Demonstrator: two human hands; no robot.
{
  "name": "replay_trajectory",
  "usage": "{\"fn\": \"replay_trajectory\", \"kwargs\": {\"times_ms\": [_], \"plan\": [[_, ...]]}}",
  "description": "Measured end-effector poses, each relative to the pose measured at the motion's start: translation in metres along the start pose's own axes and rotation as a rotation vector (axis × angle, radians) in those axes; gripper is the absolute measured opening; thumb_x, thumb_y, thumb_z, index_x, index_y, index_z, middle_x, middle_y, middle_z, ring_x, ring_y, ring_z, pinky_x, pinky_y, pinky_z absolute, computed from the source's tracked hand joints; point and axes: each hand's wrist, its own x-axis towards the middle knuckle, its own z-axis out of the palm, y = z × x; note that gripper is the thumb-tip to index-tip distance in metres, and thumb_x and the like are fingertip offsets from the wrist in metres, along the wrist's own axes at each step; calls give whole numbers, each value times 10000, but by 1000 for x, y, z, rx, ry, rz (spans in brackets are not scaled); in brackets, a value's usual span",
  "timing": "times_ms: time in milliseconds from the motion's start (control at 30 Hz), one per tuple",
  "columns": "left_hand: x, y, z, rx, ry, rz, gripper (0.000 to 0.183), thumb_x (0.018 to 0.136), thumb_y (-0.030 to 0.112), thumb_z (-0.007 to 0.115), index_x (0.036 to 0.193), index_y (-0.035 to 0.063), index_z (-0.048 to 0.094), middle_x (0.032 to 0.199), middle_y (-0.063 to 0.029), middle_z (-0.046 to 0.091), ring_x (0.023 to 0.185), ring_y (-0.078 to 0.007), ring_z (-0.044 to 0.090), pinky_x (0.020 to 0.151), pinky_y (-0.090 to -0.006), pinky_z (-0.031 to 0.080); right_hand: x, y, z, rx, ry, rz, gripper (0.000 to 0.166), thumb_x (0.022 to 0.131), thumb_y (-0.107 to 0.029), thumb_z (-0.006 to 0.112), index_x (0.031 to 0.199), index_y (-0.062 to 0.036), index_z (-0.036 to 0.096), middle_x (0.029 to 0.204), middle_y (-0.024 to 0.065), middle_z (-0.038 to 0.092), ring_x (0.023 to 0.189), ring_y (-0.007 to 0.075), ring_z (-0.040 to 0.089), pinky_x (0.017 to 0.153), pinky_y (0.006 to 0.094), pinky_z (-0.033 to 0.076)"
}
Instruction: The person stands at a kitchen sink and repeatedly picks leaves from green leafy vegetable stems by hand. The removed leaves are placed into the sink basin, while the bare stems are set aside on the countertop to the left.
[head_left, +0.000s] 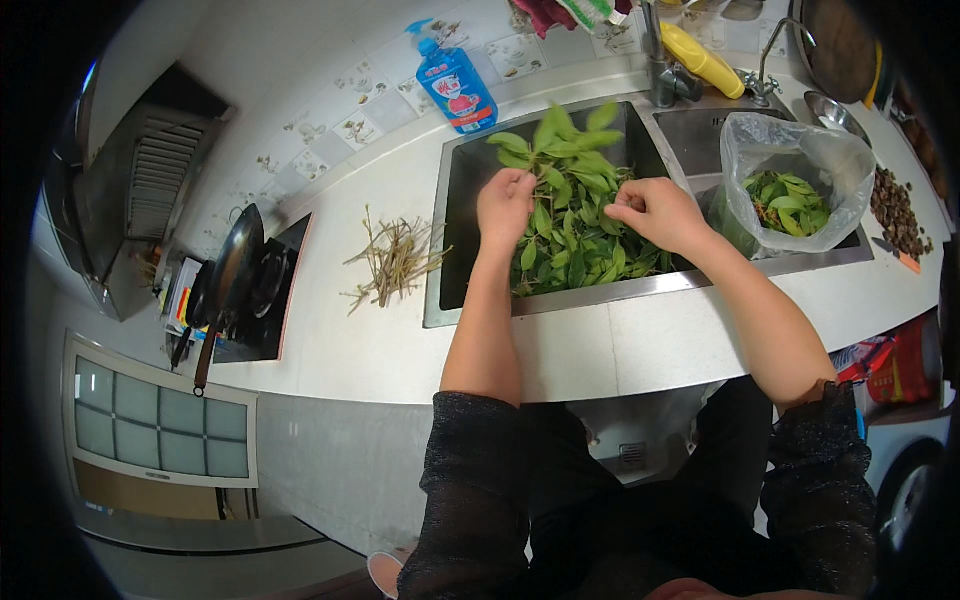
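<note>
My left hand (505, 204) is over the left sink basin (466, 217), pinching a leafy green sprig (555, 142) by its stem. Just to the right, my right hand (660, 214) hovers by the leaves with thumb and fingertips drawn together; whether something thin is between them is unclear. Beneath both hands, a heap of green leafy sprigs (574, 259) fills much of the basin. An open clear plastic bag (847, 161) holding picked leaves (799, 206) stands over the right basin. Bare cut stems (394, 262) lie piled on the counter left of the sink.
Behind the sink stand a blue pump bottle (457, 90), a grey faucet (666, 79) and a yellow bottle (701, 60). An orange-handled knife (904, 257) lies beside small brown pieces (896, 214) at right. A wok (232, 262) sits on the cooktop (259, 341) at left.
</note>
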Motion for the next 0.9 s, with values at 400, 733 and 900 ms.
{"fn": "replay_trajectory", "kwargs": {"times_ms": [400,733,900], "plan": [[-25,28,40,-100,-209,84,77,874,63,611,849,-6,635,727,7,619,664,-41,544,622,-189,427,1,0,17,-1,311,-199,178,844,-167,632,985,-66,676,818,133,637,749,326,596,659,406,463],[-31,41,46,113,-216,142,97,877,81,618,867,-11,646,692,-9,624,636,-50,547,590,-204,416,13,19,26,336,278,-126,75,809,-80,641,821,-10,618,635,60,489,604,186,467,584,309,392],[-26,36,38,155,-215,154,94,869,88,618,859,0,650,659,-25,624,616,-59,554,583,-227,423,8,5,23,229,191,-156,106,797,-63,636,777,9,562,659,96,500,619,221,473,599,335,396]]}}
